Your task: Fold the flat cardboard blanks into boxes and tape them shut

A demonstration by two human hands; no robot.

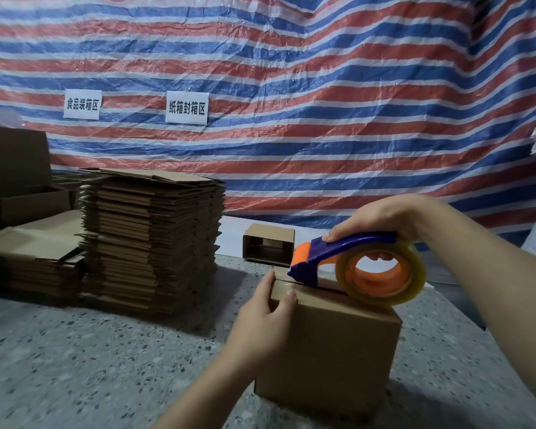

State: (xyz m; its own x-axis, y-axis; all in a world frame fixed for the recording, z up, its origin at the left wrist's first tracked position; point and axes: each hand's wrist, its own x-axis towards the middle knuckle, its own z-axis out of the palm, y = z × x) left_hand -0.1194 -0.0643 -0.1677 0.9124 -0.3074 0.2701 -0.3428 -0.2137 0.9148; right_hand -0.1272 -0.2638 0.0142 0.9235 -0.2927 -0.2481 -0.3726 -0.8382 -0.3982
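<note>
Cardboard box (pixel 328 339) steadied in left grip (pixel 260 317); right grip (pixel 381 218) holds tape dispenser (pixel 353 261) atop seam.

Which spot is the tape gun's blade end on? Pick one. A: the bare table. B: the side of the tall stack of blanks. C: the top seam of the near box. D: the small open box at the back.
C: the tape gun, held by the right hand, sits on the box top seam, while the left hand grips the box edge.
</note>
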